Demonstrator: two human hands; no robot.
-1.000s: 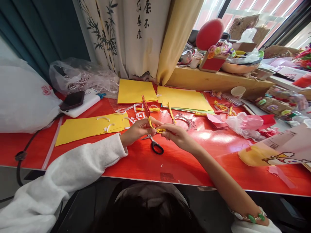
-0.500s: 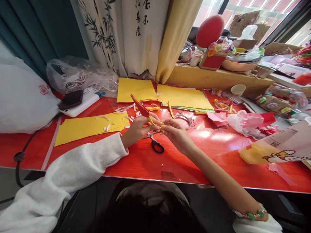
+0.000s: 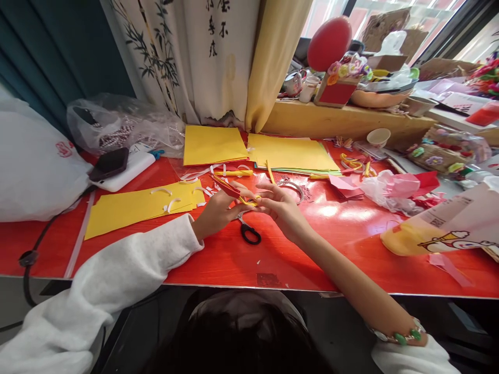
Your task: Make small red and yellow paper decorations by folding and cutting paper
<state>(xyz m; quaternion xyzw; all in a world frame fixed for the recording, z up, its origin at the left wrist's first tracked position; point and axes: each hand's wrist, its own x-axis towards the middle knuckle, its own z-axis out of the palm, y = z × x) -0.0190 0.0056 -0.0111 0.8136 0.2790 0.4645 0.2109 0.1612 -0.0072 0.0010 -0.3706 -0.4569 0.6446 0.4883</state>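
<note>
Yellow strip (image 3: 248, 202) spans fingertips of left hand (image 3: 217, 211) and right hand (image 3: 284, 212)

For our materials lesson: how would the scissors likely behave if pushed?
The scissors would probably slide rather than roll, lying flat on the table. Its shine suggests little grip. They'd likely feel stiff, given their metallic-looking shank.

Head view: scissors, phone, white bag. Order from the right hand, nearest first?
1. Scissors: on the table, just left of the right hand.
2. Phone: well left, past the left hand.
3. White bag: far left.
</note>
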